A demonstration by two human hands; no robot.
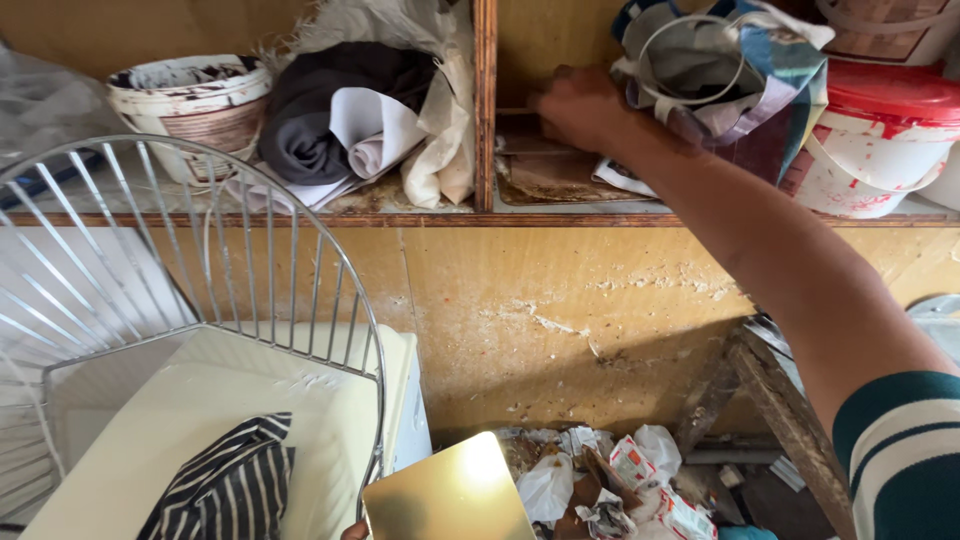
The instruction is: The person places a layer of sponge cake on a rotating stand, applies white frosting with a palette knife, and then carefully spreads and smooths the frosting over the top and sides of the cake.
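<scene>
Head view: at upper centre the right hand [578,108] reaches into the wooden shelf [480,218], fingers seemingly curled on a flat brown board [550,175]. At the bottom edge, the left hand [354,531], barely visible, holds a shiny gold plate [447,495].

A single head-worn camera looks forward and down at a wooden shelf [560,219] from close range. The shelf's front edge runs across the upper frame, its compartments filling the top. Below it the view drops to the panel [520,320] and floor litter [610,480]. No second view shares the scene.
</scene>
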